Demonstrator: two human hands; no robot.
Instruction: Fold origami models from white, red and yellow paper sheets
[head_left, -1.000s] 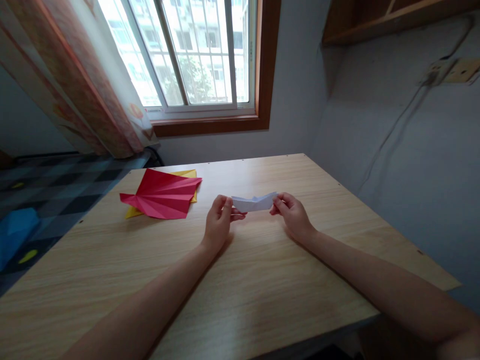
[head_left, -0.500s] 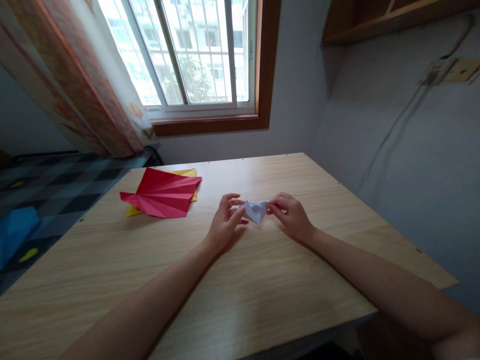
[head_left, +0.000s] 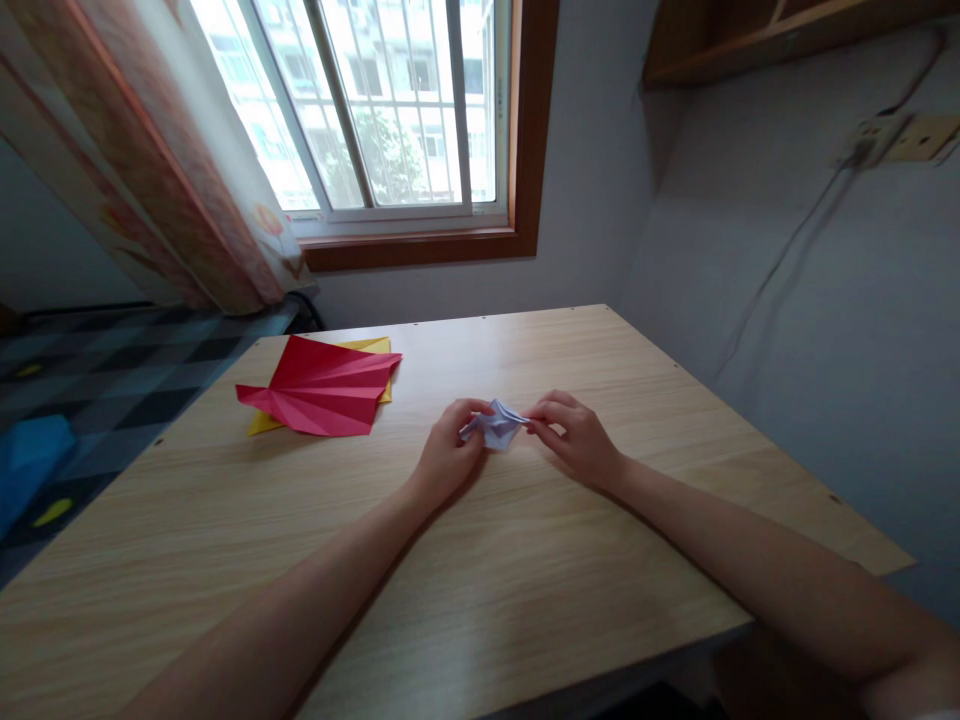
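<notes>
**Small white paper fold pinched between both hands above the bench**

A small folded piece of white paper [head_left: 496, 424] is held between the two hands, just above the wooden bench [head_left: 525, 580] and near its middle. The left hand [head_left: 445, 458] is closed on the paper's left end, fingers curled over it and the thumb side tucked against the fold. The right hand [head_left: 574, 437] is closed on the right end, with the fingertips [head_left: 534, 425] drawn into a narrow pinch on a corner or flap. The paper appears bunched into a compact, peaked shape; its individual creases are too small to be made out.

The paper is judged to be very light and thin, stiffened somewhat where layers are stacked by folding, yet easily crushed or torn if squeezed hard. It is not thought to be slippery against dry skin. Hold is best taken at the layered edges and corners, with fingertip pressure only, so that the creases are kept sharp and the shape is not flattened.

To the left, well apart from the hands, a pleated red paper [head_left: 322, 392] lies on the bench, resting on top of a yellow sheet [head_left: 371, 348] whose edges show beneath it. A window [head_left: 375, 110] and a patterned curtain [head_left: 150, 170] are seen beyond the bench.
</notes>
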